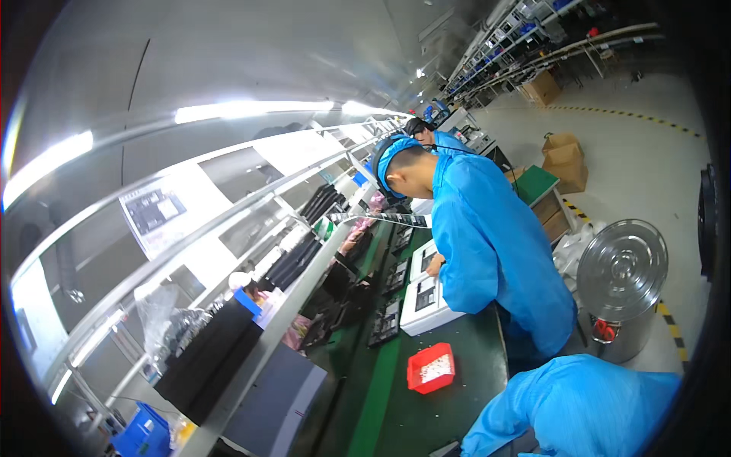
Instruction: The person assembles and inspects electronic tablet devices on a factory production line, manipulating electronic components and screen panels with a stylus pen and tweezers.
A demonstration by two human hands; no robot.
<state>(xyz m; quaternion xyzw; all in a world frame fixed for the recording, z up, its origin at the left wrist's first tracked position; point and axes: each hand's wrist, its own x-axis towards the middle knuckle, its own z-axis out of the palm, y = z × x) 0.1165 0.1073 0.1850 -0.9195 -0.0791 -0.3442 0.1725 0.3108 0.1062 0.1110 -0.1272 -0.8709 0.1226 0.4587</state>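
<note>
Blue sleeve (571, 411), lower R; my hands out of view, I can't tell grip. Red tray (414, 373) w/ white bits (436, 369) on green bench (476, 354), lower ctr.

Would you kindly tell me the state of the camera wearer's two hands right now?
Left hand: out of view; cannot be told.
Right hand: also out of view; cannot be told.

The tray (424, 356) is red, the tabletop (476, 358) dark green.
</note>
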